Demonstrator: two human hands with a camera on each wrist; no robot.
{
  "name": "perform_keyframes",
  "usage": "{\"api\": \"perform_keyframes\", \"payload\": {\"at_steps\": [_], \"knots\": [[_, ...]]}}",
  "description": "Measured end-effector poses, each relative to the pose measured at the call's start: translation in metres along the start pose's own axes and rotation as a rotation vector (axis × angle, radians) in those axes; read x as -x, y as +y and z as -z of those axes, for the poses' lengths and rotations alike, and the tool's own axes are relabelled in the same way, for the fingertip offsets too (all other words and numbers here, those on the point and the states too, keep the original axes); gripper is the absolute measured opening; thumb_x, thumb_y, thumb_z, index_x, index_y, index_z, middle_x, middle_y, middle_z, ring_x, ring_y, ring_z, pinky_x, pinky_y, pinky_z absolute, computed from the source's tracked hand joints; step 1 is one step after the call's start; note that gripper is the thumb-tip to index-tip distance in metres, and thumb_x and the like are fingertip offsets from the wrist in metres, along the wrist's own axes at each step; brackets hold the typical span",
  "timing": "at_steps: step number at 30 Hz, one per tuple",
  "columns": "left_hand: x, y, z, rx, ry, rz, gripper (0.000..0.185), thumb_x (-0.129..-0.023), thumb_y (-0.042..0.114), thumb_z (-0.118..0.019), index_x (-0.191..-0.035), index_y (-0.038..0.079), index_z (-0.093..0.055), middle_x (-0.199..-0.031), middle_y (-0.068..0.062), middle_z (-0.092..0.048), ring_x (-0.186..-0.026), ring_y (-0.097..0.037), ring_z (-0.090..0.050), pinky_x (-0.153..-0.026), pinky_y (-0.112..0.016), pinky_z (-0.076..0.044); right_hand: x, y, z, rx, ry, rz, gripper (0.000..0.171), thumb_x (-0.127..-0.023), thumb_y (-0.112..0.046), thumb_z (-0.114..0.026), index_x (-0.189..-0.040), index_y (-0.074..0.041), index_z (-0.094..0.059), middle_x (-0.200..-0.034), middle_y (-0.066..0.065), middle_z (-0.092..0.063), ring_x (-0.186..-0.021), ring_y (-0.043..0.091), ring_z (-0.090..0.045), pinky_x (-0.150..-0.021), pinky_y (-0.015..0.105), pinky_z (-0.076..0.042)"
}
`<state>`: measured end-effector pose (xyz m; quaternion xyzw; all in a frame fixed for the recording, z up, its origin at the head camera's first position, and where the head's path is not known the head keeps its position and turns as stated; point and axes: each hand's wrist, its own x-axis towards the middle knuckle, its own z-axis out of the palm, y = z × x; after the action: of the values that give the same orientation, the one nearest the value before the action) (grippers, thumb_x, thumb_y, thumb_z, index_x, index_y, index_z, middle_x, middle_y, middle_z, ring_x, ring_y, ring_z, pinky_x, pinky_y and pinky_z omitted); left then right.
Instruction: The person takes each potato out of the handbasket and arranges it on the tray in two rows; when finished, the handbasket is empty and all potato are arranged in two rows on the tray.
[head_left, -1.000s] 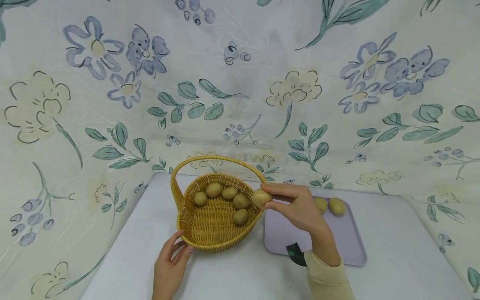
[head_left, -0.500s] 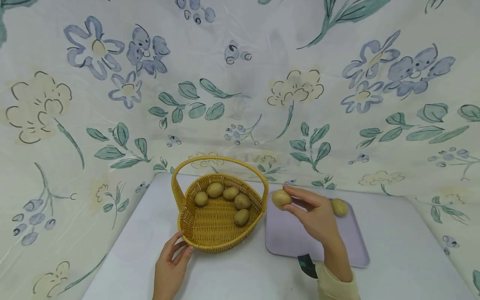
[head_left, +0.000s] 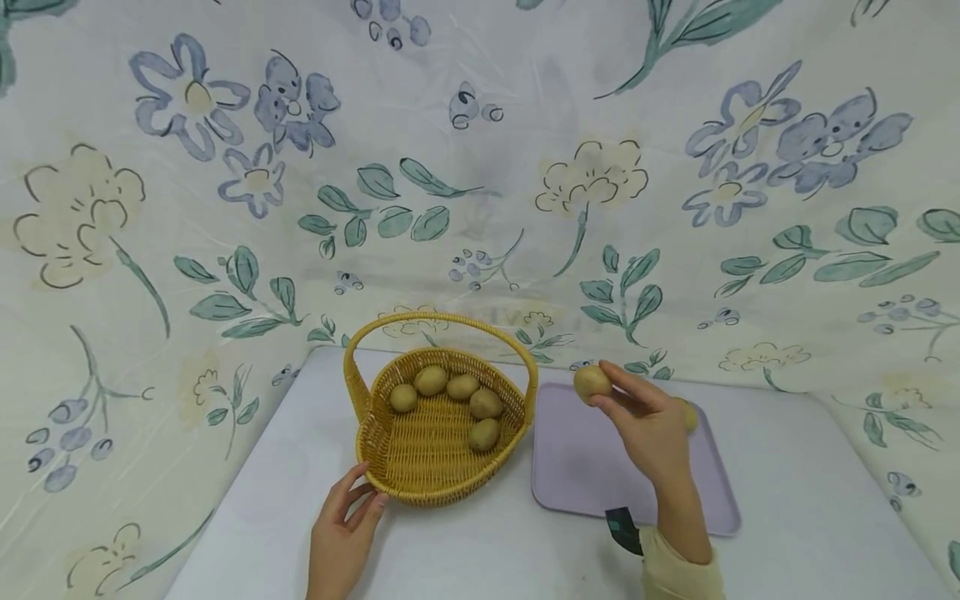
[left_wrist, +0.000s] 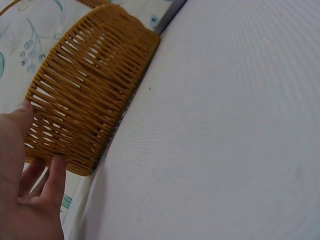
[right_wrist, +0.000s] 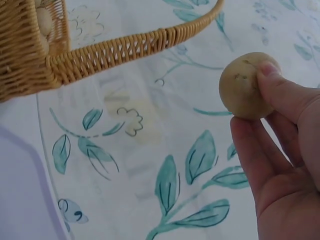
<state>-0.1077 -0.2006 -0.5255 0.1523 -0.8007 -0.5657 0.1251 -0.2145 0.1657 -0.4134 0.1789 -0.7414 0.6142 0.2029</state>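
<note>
**Right hand lifts a potato over the tray, left hand steadies the basket**

I see my right hand pinching a small round potato between thumb and fingertips, raised above the far left corner of the lilac tray. The potato looks firm and light, with a dull, dry skin that should not slip; a pinch across its middle seems enough (it rolls easily if set down carelessly).

My left hand rests with relaxed, straight fingers against the near wall of the wicker basket, which stands at the middle of the desk, its right rim just beside the tray's left edge. Five potatoes lie inside it.

Another potato sits near the tray's far edge, mostly hidden behind my right hand. The tray's near half is bare. The basket's arched handle stands just left of the held potato.
</note>
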Motion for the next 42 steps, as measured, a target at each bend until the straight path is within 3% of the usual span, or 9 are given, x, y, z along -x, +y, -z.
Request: {"api": "perform_keyframes", "payload": {"at_steps": [8,17,25,30,33,37,42], "knots": [[-0.001,-0.003,0.001,0.031,0.004,-0.01,0.053,-0.086,0.028,-0.069,-0.135,0.029,-0.048,-0.133,0.005,-0.049,-0.106,0.01,-0.052,-0.086,-0.004,-0.05,-0.001,0.013,0.006,0.072,0.115,-0.072,0.044,-0.073,0.002,-0.077,-0.115,-0.006,-0.068,-0.114,0.003,-0.07,-0.098,0.0,-0.066,-0.077,0.018,-0.058],[-0.001,-0.004,0.0,0.033,0.003,-0.021,0.055,-0.086,0.028,-0.069,-0.137,0.029,-0.046,-0.134,0.006,-0.047,-0.108,0.009,-0.052,-0.087,-0.006,-0.05,-0.004,-0.006,0.006,0.186,0.161,-0.233,0.041,-0.076,-0.004,-0.077,-0.117,-0.004,-0.067,-0.116,0.013,-0.067,-0.097,-0.008,-0.062,-0.079,0.01,-0.055],[-0.002,-0.005,-0.001,0.032,-0.002,-0.016,0.055,-0.086,0.029,-0.069,-0.136,0.03,-0.046,-0.134,0.007,-0.047,-0.108,0.01,-0.052,-0.087,-0.005,-0.05,-0.007,0.042,0.009,0.2,0.268,-0.267,0.041,-0.074,-0.012,-0.08,-0.114,-0.01,-0.069,-0.115,0.013,-0.067,-0.089,-0.011,-0.063,-0.073,0.009,-0.055],[-0.003,-0.008,-0.001,0.032,0.001,-0.002,0.055,-0.086,0.03,-0.069,-0.137,0.03,-0.046,-0.134,0.008,-0.047,-0.108,0.009,-0.052,-0.087,-0.005,-0.05,-0.006,0.066,0.011,0.291,0.307,-0.291,0.04,-0.075,-0.018,-0.08,-0.114,-0.011,-0.07,-0.112,0.012,-0.068,-0.092,0.007,-0.068,-0.069,0.005,-0.053],[-0.003,-0.008,-0.001,0.027,0.007,0.006,0.056,-0.086,0.029,-0.069,-0.137,0.03,-0.046,-0.133,0.01,-0.047,-0.108,0.008,-0.052,-0.087,-0.005,-0.05,-0.004,0.075,0.012,0.331,0.264,-0.34,0.043,-0.079,-0.019,-0.077,-0.119,-0.008,-0.066,-0.116,0.014,-0.066,-0.101,0.022,-0.066,-0.071,0.002,-0.051],[-0.003,-0.008,-0.001,0.032,0.009,-0.003,0.056,-0.086,0.026,-0.069,-0.137,0.028,-0.046,-0.133,0.008,-0.047,-0.108,0.008,-0.052,-0.087,-0.006,-0.05,-0.001,0.084,0.014,0.369,0.198,-0.439,0.046,-0.084,-0.023,-0.073,-0.126,-0.007,-0.061,-0.121,0.018,-0.063,-0.107,0.029,-0.064,-0.071,0.0,-0.05],[-0.003,-0.006,-0.002,0.045,0.003,-0.019,0.055,-0.086,0.025,-0.069,-0.136,0.027,-0.047,-0.133,0.005,-0.047,-0.108,0.009,-0.052,-0.087,-0.005,-0.05,0.002,0.095,0.014,0.556,0.181,-0.479,0.045,-0.083,-0.029,-0.073,-0.124,-0.012,-0.063,-0.116,0.015,-0.066,-0.103,0.03,-0.066,-0.068,0.019,-0.058]]}}
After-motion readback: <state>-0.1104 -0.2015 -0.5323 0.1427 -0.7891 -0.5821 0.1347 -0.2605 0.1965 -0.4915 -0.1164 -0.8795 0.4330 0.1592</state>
